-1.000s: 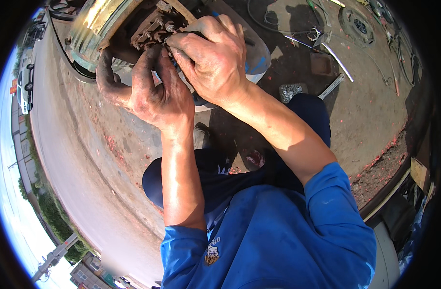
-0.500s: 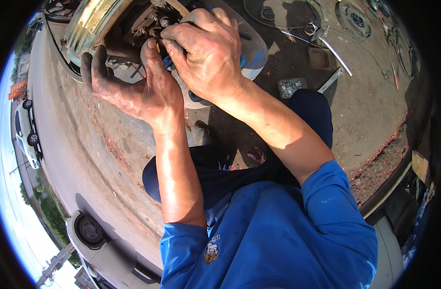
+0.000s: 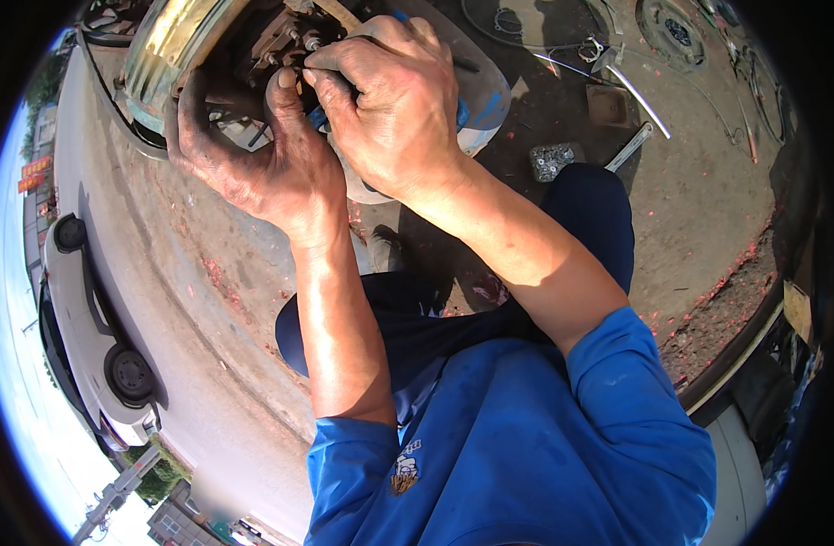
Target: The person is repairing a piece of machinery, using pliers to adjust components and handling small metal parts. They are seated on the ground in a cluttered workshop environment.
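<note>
An opened round metal housing (image 3: 162, 68) with a ribbed, greenish rim stands at the upper left. Inside its dark, dirty interior show several threaded studs with nuts (image 3: 299, 38). My left hand (image 3: 262, 173), blackened with grime, is at the lower side of the opening, thumb raised and fingers bent but apart. Light shows through the gap between them, and no held object is visible. Right beside it, my right hand (image 3: 394, 105) is closed, thumb and index fingertip pinched together near the studs. Whatever lies in that pinch is hidden. A pale strip (image 3: 337, 14) extends past its knuckles.
Right of my knee lie a clear tray of small metal fasteners (image 3: 555, 162), a wrench (image 3: 629, 149), a square tin (image 3: 608, 106) and a hammer (image 3: 640, 100). Farther off are a round metal disc (image 3: 658, 27) and cables (image 3: 758, 96). A car (image 3: 98, 337) is on the road at left.
My left fingers have curled inward toward the housing. The right hand keeps its pinch, almost in place. On the road, the nearer car has moved up along the left side.
</note>
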### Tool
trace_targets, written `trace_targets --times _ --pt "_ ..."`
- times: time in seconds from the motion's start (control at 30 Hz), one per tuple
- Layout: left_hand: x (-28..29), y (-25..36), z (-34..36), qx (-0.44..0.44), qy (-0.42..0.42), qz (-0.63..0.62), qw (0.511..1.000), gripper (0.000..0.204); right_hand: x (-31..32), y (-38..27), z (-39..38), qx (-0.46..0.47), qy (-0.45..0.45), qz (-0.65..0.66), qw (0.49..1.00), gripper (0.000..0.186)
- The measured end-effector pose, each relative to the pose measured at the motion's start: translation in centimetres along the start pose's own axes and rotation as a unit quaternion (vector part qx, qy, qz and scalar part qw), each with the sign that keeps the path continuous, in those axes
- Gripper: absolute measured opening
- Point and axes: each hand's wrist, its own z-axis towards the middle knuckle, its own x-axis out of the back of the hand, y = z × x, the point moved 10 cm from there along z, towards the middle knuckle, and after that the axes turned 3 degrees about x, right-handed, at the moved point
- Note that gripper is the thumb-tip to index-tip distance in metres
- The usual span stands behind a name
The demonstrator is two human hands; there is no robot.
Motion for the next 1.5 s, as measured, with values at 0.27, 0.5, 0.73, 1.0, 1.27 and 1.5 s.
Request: trace_targets --times 0.27,0.5,0.73,1.0,1.27,1.5 --pt "-0.1 -1.5 -0.2 0.077 0.020 -0.107 0.991 0.067 0.1 0.1 0.3 0.005 0.000 0.013 1.000 0.011" --pt "-0.2 -1.1 -0.2 0.067 0.024 -0.116 0.991 0.065 0.0 0.1 0.4 -0.006 -0.018 0.007 1.000 0.008" --pt "-0.1 -1.4 -0.1 0.062 0.020 -0.084 0.994 0.066 -0.3 0.3 0.7 -0.042 -0.019 0.006 0.999 0.008" --pt "0.0 -0.8 -0.3 0.058 0.030 -0.094 0.993 0.065 -0.1 0.1 0.7 -0.027 -0.013 -0.001 1.000 0.010" --pt "-0.2 -1.0 -0.1 0.062 0.022 -0.075 0.995 0.064 -0.6 0.5 0.2 -0.043 -0.017 0.009 0.999 0.013" --pt "0.0 -0.4 0.1 0.030 0.018 -0.013 0.999 0.064 -0.7 0.2 -0.1 -0.055 -0.007 -0.006 0.998 0.016"
